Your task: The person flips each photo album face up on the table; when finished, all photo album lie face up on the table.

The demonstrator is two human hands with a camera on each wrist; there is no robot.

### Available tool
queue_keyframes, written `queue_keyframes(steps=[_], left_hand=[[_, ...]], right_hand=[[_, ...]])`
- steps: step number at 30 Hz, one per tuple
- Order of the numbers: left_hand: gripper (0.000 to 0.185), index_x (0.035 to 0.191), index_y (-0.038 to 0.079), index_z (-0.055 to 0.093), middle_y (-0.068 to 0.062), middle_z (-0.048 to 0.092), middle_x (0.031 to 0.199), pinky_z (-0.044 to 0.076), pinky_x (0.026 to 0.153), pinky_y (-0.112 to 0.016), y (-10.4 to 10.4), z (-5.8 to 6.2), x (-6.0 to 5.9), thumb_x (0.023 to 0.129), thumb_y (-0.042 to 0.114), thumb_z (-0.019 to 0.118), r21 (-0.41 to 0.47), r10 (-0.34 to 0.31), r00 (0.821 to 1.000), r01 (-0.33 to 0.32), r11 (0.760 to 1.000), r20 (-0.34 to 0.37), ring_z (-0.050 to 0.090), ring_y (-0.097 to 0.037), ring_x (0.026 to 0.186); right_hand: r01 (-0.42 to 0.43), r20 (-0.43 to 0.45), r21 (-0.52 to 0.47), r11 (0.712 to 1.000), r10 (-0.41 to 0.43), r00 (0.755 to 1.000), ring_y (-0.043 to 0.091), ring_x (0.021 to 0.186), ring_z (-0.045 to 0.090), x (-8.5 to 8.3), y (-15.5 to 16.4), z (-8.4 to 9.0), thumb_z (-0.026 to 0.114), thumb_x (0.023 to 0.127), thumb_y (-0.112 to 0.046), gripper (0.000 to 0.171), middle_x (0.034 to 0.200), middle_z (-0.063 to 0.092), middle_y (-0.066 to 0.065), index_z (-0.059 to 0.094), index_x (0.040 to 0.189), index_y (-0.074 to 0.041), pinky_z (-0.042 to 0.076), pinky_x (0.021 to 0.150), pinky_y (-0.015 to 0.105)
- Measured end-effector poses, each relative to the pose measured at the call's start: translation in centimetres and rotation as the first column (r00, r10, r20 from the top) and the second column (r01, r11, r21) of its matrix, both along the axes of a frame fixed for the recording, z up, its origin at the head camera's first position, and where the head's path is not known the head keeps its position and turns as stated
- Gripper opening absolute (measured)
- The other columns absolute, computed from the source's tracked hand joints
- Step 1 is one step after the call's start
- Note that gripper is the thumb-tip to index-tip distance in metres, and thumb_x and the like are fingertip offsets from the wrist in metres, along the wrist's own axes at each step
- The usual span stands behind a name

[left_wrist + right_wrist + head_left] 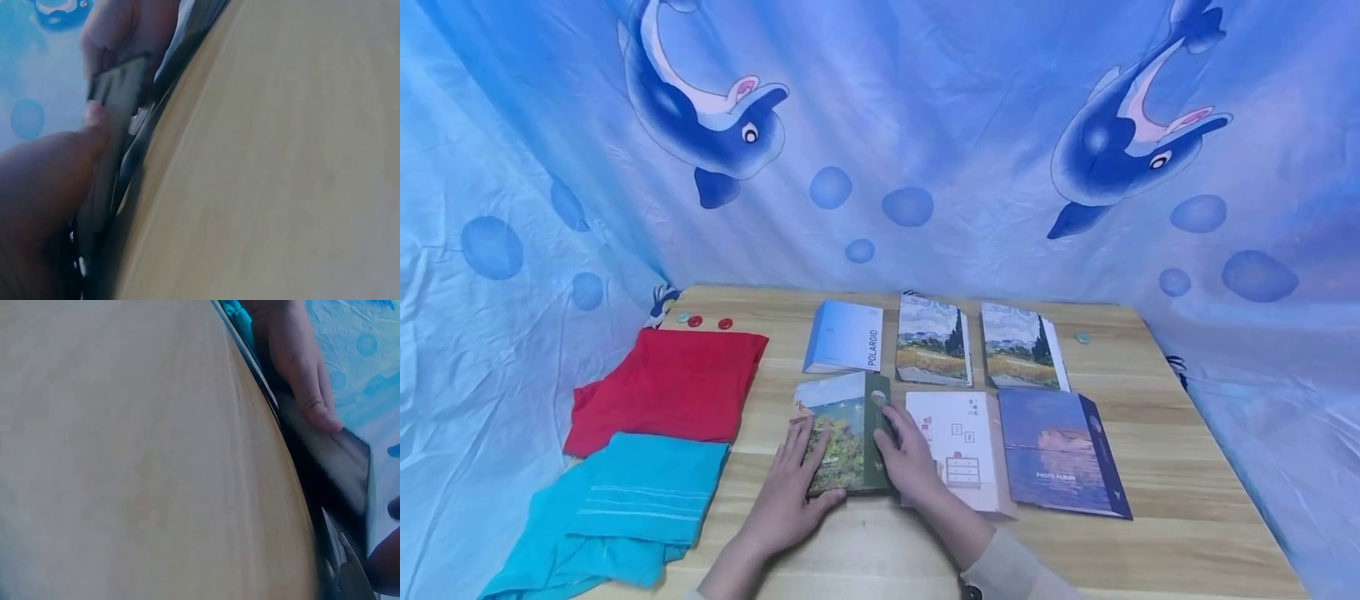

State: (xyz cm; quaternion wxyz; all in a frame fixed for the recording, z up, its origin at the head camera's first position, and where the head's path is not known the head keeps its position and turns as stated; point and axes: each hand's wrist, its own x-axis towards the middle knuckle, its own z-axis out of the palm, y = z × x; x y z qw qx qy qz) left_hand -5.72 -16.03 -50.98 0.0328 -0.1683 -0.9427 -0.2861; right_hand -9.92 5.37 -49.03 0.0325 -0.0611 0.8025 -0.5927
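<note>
A photo album with a painted landscape cover and green spine lies on the wooden table, near the front. My left hand has its fingers spread over the cover and its thumb along the near edge. My right hand grips the spine side, thumb on the cover. In the left wrist view my thumb presses the album's edge. The right wrist view shows the left hand's fingers curved over the dark cover, which stands slightly off the table.
Five more albums lie beyond and to the right: a blue Polaroid one, two with wheat-field covers, a white one and a dark blue one. A red cloth and a cyan cloth lie left.
</note>
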Motion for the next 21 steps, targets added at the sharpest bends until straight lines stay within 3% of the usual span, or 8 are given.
queue_keyframes(steps=[5, 7, 10, 16, 21], left_hand=[[0.089, 0.162, 0.013, 0.022, -0.015, 0.005, 0.169, 0.02, 0.119, -0.063, -0.3, 0.2, 0.2, 0.095, 0.047, 0.068, 0.11, -0.012, 0.997, 0.005, 0.994, 0.07, 0.003, -0.04, 0.154], [0.088, 0.162, 0.013, 0.021, -0.014, 0.003, 0.17, 0.023, 0.117, -0.062, -0.2, 0.3, 0.2, 0.096, 0.05, 0.065, 0.138, -0.022, 0.995, 0.008, 0.99, 0.102, 0.003, -0.038, 0.154], [0.089, 0.163, 0.014, 0.019, -0.01, 0.001, 0.17, 0.025, 0.118, -0.06, 0.1, 0.6, 0.2, 0.096, 0.053, 0.063, 0.194, -0.046, 0.987, 0.014, 0.981, 0.157, 0.002, -0.034, 0.155], [0.089, 0.164, 0.021, 0.013, -0.005, -0.001, 0.17, 0.022, 0.119, -0.059, 1.2, 1.3, -0.1, 0.096, 0.049, 0.065, 0.319, -0.105, 0.966, 0.025, 0.947, 0.237, 0.007, -0.031, 0.154], [0.084, 0.164, 0.021, 0.014, -0.008, 0.006, 0.17, 0.015, 0.119, -0.06, 2.2, 1.6, -0.3, 0.099, 0.037, 0.065, 0.443, -0.178, 0.963, 0.073, 0.894, 0.201, 0.01, -0.033, 0.154]], right_hand=[[-0.026, 0.101, -0.163, 0.986, 0.042, 0.994, 0.036, 0.136, 0.05, 0.0, 0.0, 0.4, 0.05, 0.106, -0.014, 0.056, 0.154, 0.043, 0.021, 0.032, 0.158, -0.007, 0.048, 0.106, 0.043], [-0.014, 0.12, -0.187, 0.982, 0.037, 0.992, 0.036, 0.127, 0.058, 0.0, 0.1, 0.6, 0.049, 0.106, -0.015, 0.054, 0.149, 0.05, 0.021, 0.035, 0.157, -0.008, 0.054, 0.098, 0.041], [0.012, 0.111, -0.196, 0.981, 0.01, 0.994, 0.033, 0.119, 0.063, 0.1, 0.3, 0.9, 0.048, 0.107, -0.016, 0.051, 0.144, 0.055, 0.022, 0.038, 0.155, -0.005, 0.056, 0.093, 0.038], [0.041, 0.062, -0.263, 0.964, -0.025, 0.998, 0.033, 0.117, 0.063, 0.4, 1.2, 2.5, 0.05, 0.107, -0.016, 0.049, 0.137, 0.058, 0.023, 0.04, 0.153, -0.002, 0.057, 0.092, 0.037], [0.03, 0.025, -0.3, 0.954, -0.024, 0.999, 0.03, 0.109, 0.066, 0.6, 2.0, 3.9, 0.052, 0.106, -0.016, 0.045, 0.132, 0.058, 0.02, 0.046, 0.149, -0.005, 0.06, 0.084, 0.034]])
